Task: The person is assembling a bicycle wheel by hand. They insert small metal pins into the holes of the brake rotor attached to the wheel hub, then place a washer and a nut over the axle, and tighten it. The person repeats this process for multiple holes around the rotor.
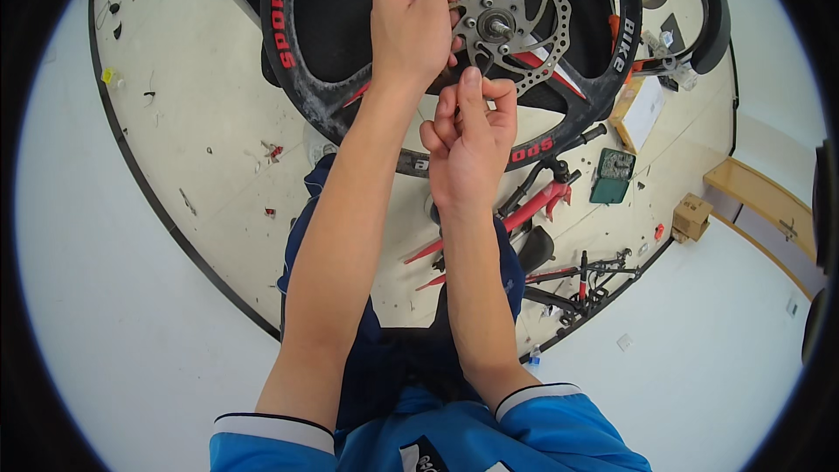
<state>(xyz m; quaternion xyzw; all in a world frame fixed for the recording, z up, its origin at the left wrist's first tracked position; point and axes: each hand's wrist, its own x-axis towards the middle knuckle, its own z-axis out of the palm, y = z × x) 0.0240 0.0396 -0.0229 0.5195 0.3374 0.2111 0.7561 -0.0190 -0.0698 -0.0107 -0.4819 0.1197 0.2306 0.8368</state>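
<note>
A black bicycle wheel point(301, 79) with broad spokes and red lettering stands in front of me at the top of the view. A silver brake disc point(557, 13) with many small holes sits on its hub, and the axle end point(500, 31) sticks out of the middle. My left hand point(413, 31) is closed at the disc's left edge, its thumb pointing up and its fingertips curled by the metal. Just below the hub, my right hand point(472, 135) is pinched, thumb tip near the disc's lower edge. Whatever its fingers hold is hidden.
Below the wheel lie a red bicycle frame point(533, 205), a black saddle point(535, 249) and a dark frame point(581, 284). A green case point(612, 177) lies open on the floor. To the right are a cardboard box point(691, 216) and a wooden-edged opening point(760, 197). Small scraps litter the left floor.
</note>
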